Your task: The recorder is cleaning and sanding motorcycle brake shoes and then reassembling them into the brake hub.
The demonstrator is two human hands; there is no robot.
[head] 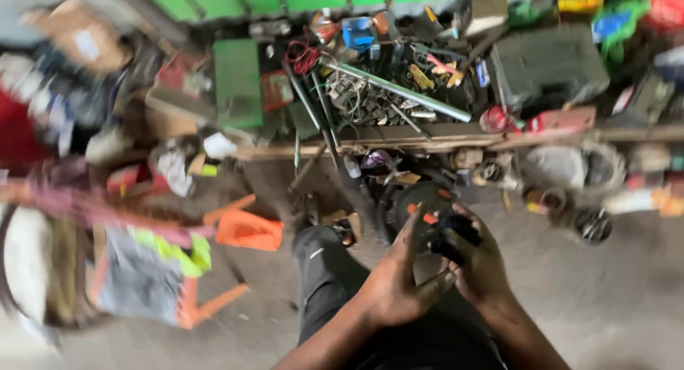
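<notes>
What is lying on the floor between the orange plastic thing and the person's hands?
In the head view, between the orange plastic piece and the left hand, only the person's dark-trousered knee shows.

A single head-worn camera looks steeply down from above; the person's two hands sit close at the bottom centre; the concrete floor lies below; a cluttered workbench crosses the top, farther off and blurred.

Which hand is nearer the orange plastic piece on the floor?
Left. The left hand is closer to the orange plastic piece, which lies off to its left; the right hand is farther, beyond the left one.
</notes>
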